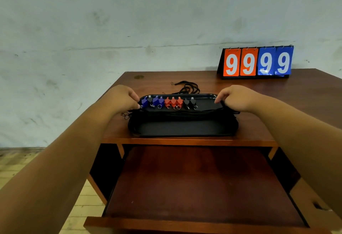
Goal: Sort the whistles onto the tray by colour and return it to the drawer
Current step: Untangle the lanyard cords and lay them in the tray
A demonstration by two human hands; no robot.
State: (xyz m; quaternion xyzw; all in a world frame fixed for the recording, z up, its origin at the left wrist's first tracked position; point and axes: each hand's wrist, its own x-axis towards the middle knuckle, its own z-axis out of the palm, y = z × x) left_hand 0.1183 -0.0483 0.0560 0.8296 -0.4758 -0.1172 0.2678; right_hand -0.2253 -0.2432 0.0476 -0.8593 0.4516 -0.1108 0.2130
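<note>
1. Whistles lie in a row along the far side of the black tray (185, 128): blue whistles (155, 101) at the left, red whistles (173, 102) in the middle, black whistles (190, 102) to their right.
2. The tray rests on the wooden desk (259, 93), near its front edge.
3. The left hand (123, 97) curls its fingers over the tray's left end; the right hand (234, 97) grips the right end.
4. Black cords (187, 86) trail behind the tray, across its middle and over its left edge.
5. The drawer (194, 187) stands pulled out below.
6. A scoreboard (257, 62) reading 9999 stands at the desk's back right.
</note>
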